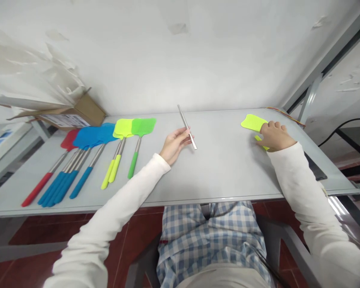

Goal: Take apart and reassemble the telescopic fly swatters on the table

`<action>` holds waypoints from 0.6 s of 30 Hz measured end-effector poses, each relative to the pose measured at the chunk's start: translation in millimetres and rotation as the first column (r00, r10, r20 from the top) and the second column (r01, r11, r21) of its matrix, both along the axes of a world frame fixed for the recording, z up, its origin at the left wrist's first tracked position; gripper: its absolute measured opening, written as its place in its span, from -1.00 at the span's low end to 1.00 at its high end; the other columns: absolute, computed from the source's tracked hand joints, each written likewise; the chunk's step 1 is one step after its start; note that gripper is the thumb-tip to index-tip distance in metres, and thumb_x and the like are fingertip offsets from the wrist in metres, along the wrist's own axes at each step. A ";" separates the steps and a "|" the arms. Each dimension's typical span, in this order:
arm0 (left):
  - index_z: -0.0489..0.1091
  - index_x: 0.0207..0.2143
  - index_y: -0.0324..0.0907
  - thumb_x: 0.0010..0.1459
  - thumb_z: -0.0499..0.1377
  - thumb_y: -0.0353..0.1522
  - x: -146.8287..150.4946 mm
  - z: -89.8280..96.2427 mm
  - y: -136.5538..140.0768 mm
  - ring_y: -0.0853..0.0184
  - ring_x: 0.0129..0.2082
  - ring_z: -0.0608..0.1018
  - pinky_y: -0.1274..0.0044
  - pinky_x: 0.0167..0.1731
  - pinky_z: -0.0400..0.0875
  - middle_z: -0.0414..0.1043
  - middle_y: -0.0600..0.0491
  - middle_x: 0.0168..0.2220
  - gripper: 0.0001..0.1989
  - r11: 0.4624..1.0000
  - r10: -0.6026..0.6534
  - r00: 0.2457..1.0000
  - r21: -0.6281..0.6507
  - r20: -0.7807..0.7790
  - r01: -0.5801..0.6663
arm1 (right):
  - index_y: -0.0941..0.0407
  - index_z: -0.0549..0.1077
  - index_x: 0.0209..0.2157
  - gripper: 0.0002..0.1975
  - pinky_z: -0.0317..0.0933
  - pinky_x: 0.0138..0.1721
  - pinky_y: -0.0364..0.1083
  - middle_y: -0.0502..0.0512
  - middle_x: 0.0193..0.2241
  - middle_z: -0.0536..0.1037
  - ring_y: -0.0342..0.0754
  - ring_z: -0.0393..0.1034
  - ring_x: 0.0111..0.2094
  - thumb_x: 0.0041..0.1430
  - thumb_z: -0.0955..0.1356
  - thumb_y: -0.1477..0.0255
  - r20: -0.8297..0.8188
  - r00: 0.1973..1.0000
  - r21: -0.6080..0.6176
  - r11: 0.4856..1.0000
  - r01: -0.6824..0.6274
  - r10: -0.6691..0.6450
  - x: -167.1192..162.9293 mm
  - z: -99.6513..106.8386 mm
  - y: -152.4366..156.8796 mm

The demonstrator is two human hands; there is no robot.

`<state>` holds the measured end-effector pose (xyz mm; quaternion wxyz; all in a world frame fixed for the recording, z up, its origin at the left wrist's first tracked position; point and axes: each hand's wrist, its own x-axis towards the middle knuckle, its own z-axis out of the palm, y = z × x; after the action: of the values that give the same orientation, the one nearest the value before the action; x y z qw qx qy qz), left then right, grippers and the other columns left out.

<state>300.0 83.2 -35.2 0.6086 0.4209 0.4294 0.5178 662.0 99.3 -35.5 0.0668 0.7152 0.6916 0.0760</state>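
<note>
A thin silver metal tube [184,120] is pinched between the thumb and fingers of my left hand [176,146], tilted above the table. At the right, my right hand [276,136] has its fingers curled over a bright yellow fly swatter head [253,121], at the end nearest me. Under the thumb shows a short yellow piece [260,142], partly covered by the hand; I cannot tell whether it is a separate handle. Finished-looking fly swatters lie to the left: green [143,127], yellow [121,127], blue [88,137] and red [68,141].
A cardboard box [88,110] with plastic wrapping stands at the back left of the grey table [219,176]. A dark flat object [316,168] lies beyond my right forearm. Thin coloured wires [288,116] run along the back right edge, by a metal frame.
</note>
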 end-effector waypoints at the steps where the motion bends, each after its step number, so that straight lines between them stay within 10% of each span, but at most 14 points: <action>1: 0.45 -0.22 -0.22 0.02 0.31 -0.34 4.7 -2.1 3.7 0.36 -0.21 0.58 0.42 -0.03 0.46 0.50 0.02 -0.27 -0.75 1.000 0.008 1.000 0.014 0.028 -0.008 | 0.24 0.49 -0.16 -0.56 0.14 -0.15 0.17 0.49 -0.08 0.46 0.35 0.30 -0.03 0.08 0.35 0.17 -0.003 1.000 0.003 1.000 0.013 -0.013 5.1 -1.9 0.5; 8: 0.30 -0.29 -0.16 0.03 0.25 -0.34 18.2 -20.0 17.8 0.29 -0.14 0.61 0.33 0.05 0.42 0.51 0.05 -0.27 -0.79 0.976 0.105 0.984 0.178 0.141 -0.130 | 0.17 0.54 -0.29 -0.70 0.16 -0.11 0.13 0.35 -0.23 0.53 0.27 0.34 -0.09 0.19 0.30 0.24 -0.134 0.974 0.009 0.983 -0.184 0.184 -17.0 3.0 2.1; 18: 0.30 -0.23 -0.15 0.05 0.28 -0.33 18.7 -21.2 7.5 0.25 -0.08 0.61 0.30 0.11 0.40 0.57 0.00 -0.19 -0.74 0.982 0.013 0.990 0.185 0.138 -0.039 | 0.07 0.44 -0.11 -0.69 0.17 -0.14 0.04 0.20 -0.23 0.56 0.09 0.38 -0.22 0.38 0.18 0.22 -0.468 0.561 0.438 0.731 -0.524 0.683 -110.5 -12.6 -19.1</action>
<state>318.8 90.7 -56.3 0.5872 0.4343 0.3416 0.5915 551.5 80.2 -48.1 -0.2767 0.4194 0.8632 -0.0503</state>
